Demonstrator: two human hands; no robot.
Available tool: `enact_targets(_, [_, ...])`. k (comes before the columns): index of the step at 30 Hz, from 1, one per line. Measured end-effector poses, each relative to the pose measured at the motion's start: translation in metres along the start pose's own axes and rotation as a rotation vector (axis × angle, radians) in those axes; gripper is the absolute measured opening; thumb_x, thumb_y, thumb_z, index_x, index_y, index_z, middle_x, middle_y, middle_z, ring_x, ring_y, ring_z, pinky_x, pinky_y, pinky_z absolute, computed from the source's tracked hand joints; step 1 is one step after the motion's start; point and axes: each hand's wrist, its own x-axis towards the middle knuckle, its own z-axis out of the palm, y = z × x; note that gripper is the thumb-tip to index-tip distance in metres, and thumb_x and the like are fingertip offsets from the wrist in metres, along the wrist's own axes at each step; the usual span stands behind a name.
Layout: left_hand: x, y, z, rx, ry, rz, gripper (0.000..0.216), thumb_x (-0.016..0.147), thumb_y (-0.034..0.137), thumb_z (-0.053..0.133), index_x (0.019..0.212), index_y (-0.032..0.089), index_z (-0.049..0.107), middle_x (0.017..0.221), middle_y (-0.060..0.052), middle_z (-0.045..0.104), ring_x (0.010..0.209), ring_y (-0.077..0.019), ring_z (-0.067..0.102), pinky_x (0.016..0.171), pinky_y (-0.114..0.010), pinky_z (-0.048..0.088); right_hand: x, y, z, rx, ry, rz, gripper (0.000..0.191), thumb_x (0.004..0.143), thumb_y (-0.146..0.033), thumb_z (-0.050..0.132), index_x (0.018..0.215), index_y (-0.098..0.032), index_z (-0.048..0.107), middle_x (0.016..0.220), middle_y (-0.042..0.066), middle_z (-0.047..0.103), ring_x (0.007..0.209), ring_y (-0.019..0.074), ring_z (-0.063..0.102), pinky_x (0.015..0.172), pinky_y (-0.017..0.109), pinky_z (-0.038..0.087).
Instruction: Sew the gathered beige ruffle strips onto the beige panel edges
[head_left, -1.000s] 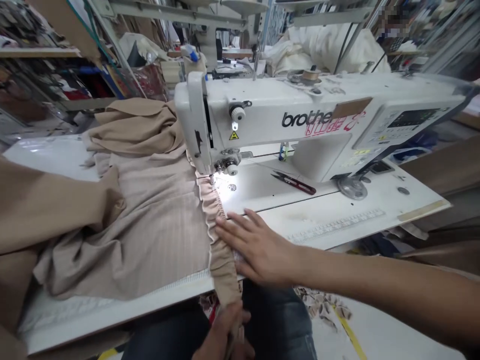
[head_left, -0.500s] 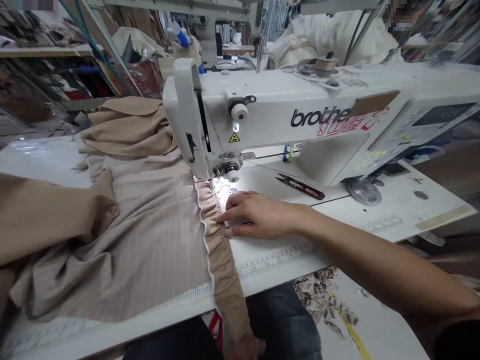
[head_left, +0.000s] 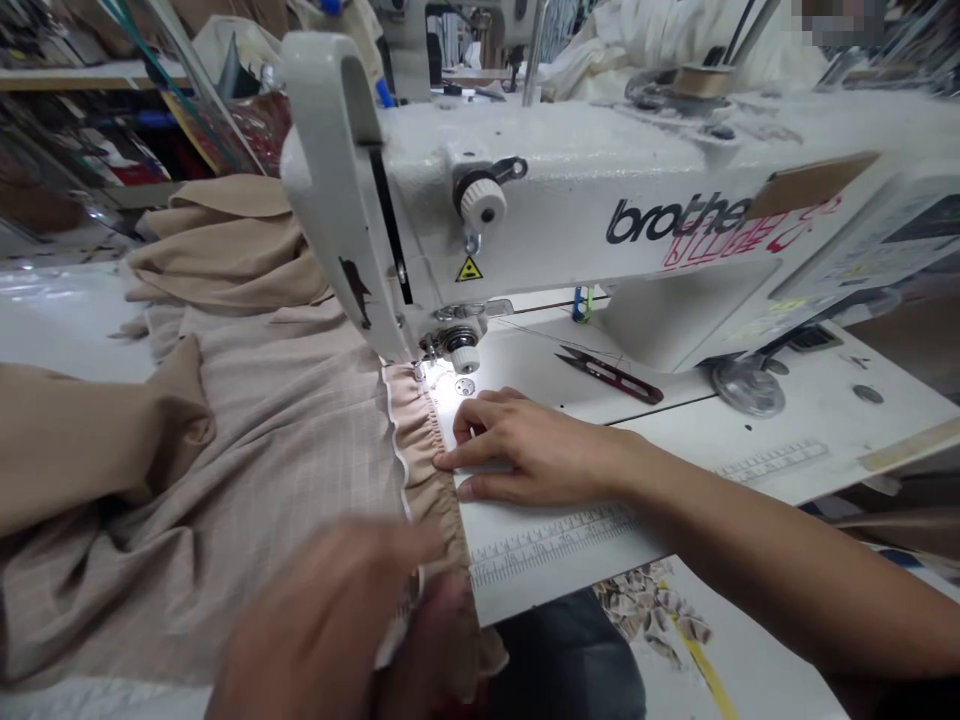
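A gathered beige ruffle strip [head_left: 424, 450] with a white edge runs from under the presser foot of the white sewing machine [head_left: 555, 230] toward me. Wide pinkish-beige fabric [head_left: 300, 430] lies to its left. My right hand [head_left: 532, 450] lies on the machine bed, its fingers apart, one fingertip touching the strip's right edge. My left hand [head_left: 337, 610], blurred by motion, is at the strip's near part, thumb and finger closed about it; the exact grip is smeared. The strip's lower end is partly hidden by this hand.
Thread snips [head_left: 611, 375] with dark red handles lie on the bed beyond my right hand. Folded brown fabric [head_left: 225, 240] is heaped behind the work, and another brown piece [head_left: 97, 440] lies at left. Below the table's edge are fabric scraps [head_left: 652, 605].
My left hand has come up from the strip's low end to its part near the table edge. The view has moved closer to the machine. My right hand stays beside the strip.
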Motion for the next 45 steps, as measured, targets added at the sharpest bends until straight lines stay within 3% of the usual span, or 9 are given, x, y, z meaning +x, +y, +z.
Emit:
enact_targets(5, [0.069,-0.043,-0.015,0.694,0.14,0.383,0.047,0.107,0.04,0.042,0.138,0.008,0.057,0.143,-0.017,0.065,0.135,-0.0361,0.059,0.121,-0.057,0.036,0.0,0.0,0.001,-0.008,0.012,0.006,0.033,0.102,-0.038,0.065,0.132,-0.028,0.073,0.114,0.009,0.064,0.108,0.0252,0.06,0.106,0.049,0.042])
enact_targets(9, [0.076,-0.063,-0.013,0.791,0.137,0.504,0.053,0.108,0.045,0.037,0.141,0.007,0.054,0.147,-0.021,0.062,0.137,-0.0347,0.057,0.121,-0.056,0.031,0.001,0.003,0.003,-0.005,0.023,-0.008,0.032,0.102,-0.037,0.064,0.131,-0.027,0.073,0.113,0.008,0.065,0.106,0.0245,0.06,0.103,0.046,0.042])
enact_targets(17, [0.094,-0.067,-0.024,0.844,0.147,0.524,0.06,0.107,0.048,0.035,0.139,0.002,0.057,0.144,-0.027,0.061,0.139,-0.0412,0.053,0.119,-0.061,0.028,0.009,0.008,0.012,-0.127,0.104,0.084,0.038,0.107,-0.043,0.054,0.136,-0.026,0.07,0.126,0.011,0.065,0.112,0.027,0.057,0.102,0.048,0.038])
enact_targets(25, [0.08,-0.063,-0.014,0.822,0.14,0.536,0.061,0.106,0.051,0.037,0.138,0.002,0.058,0.144,-0.027,0.061,0.138,-0.0403,0.054,0.121,-0.06,0.025,0.01,0.007,0.015,-0.139,0.114,0.117,0.039,0.108,-0.044,0.05,0.138,-0.027,0.069,0.128,0.01,0.065,0.116,0.0266,0.054,0.105,0.046,0.033])
enact_targets(33, [0.108,-0.078,-0.024,0.808,0.128,0.485,0.072,0.106,0.058,0.028,0.138,0.001,0.059,0.14,-0.027,0.064,0.137,-0.0418,0.053,0.118,-0.061,0.027,0.019,0.012,0.018,-0.207,0.145,0.211,0.042,0.108,-0.047,0.048,0.144,-0.031,0.063,0.137,0.01,0.061,0.128,0.0289,0.051,0.116,0.05,0.027])
enact_targets(36, [0.096,-0.063,-0.03,0.826,0.171,0.487,0.062,0.107,0.052,0.033,0.137,0.005,0.058,0.141,-0.025,0.063,0.137,-0.0408,0.053,0.116,-0.061,0.031,0.015,0.015,0.012,-0.12,0.157,0.197,0.041,0.109,-0.045,0.049,0.143,-0.028,0.063,0.139,0.009,0.062,0.129,0.0276,0.053,0.116,0.049,0.03])
enact_targets(39, [0.06,-0.041,-0.021,0.758,0.254,0.574,0.042,0.102,0.046,0.047,0.121,0.012,0.064,0.122,-0.018,0.071,0.116,-0.0351,0.062,0.105,-0.052,0.042,0.011,0.02,0.005,-0.069,0.248,0.217,0.037,0.108,-0.039,0.049,0.135,-0.023,0.068,0.136,0.01,0.064,0.128,0.0281,0.053,0.114,0.047,0.034])
enact_targets(42, [0.022,-0.025,-0.002,0.691,0.174,0.633,0.025,0.1,0.039,0.052,0.104,0.019,0.067,0.097,-0.007,0.074,0.091,-0.027,0.066,0.092,-0.045,0.045,0.009,0.025,0.003,-0.089,0.3,0.234,0.033,0.106,-0.032,0.05,0.129,-0.02,0.069,0.128,0.012,0.066,0.126,0.0307,0.054,0.109,0.047,0.039])
enact_targets(45, [0.008,-0.019,0.009,0.649,0.077,0.595,0.022,0.099,0.015,0.045,0.097,0.021,0.066,0.086,-0.001,0.071,0.079,-0.0211,0.064,0.086,-0.042,0.044,0.009,0.027,0.005,-0.09,0.31,0.231,0.033,0.104,-0.03,0.05,0.13,-0.019,0.068,0.121,0.014,0.067,0.12,0.031,0.055,0.105,0.047,0.041])
